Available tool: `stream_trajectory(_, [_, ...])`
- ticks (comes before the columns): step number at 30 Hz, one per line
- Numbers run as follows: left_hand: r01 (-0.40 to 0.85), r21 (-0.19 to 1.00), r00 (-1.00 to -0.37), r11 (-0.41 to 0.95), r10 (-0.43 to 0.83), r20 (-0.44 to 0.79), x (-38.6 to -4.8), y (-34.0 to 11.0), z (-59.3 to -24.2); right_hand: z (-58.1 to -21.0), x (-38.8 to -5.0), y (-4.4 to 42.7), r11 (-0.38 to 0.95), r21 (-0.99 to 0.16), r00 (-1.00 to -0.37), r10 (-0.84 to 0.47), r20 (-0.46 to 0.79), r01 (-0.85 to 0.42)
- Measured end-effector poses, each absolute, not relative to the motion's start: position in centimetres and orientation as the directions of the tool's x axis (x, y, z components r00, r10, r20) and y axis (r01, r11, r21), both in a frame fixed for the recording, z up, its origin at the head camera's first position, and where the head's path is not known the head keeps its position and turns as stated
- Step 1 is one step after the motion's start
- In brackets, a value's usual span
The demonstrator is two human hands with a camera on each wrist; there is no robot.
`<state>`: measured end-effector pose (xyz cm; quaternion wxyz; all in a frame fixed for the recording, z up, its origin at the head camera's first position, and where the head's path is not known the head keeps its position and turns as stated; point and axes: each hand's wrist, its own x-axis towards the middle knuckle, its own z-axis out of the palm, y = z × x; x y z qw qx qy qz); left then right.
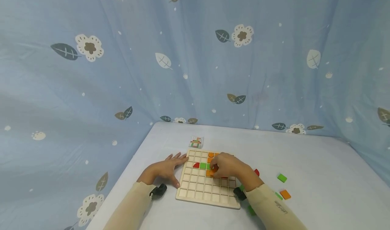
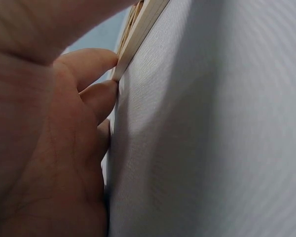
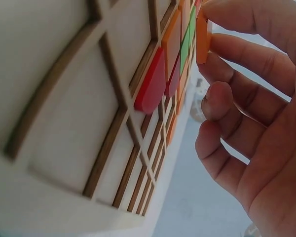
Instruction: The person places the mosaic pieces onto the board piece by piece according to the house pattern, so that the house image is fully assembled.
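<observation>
A wooden grid board lies on the table, with orange, green and red tiles set in some of its squares. My right hand is over the board's right half. In the right wrist view its thumb and fingers pinch an orange tile just off the grid, near a red tile and a green tile in the squares. My left hand rests at the board's left edge, fingers spread. Two of its fingertips touch the board's side in the left wrist view.
A small printed pattern card lies behind the board. To the right are loose tiles, among them a green one, an orange one and a red one close to my right forearm. A blue curtain hangs behind the table.
</observation>
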<state>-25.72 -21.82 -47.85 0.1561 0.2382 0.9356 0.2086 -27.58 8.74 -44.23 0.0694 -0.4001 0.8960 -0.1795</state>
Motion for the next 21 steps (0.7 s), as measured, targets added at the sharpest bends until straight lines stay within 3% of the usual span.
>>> stream_trajectory(12, [0.382,0.471,-0.836,0.795,0.514,-0.190,-25.9,-22.0,-47.8,-44.5,-28.1,6.6,0.600,-0.336,-0.635,-0.772,-0.008,-0.726])
stream_trajectory(21, [0.406,0.459,-0.828,0.790,0.531,-0.182,-26.0,-22.2,-48.0,-44.6,-28.1,5.4,0.616,-0.316,-0.647,-0.762,-0.008,-0.722])
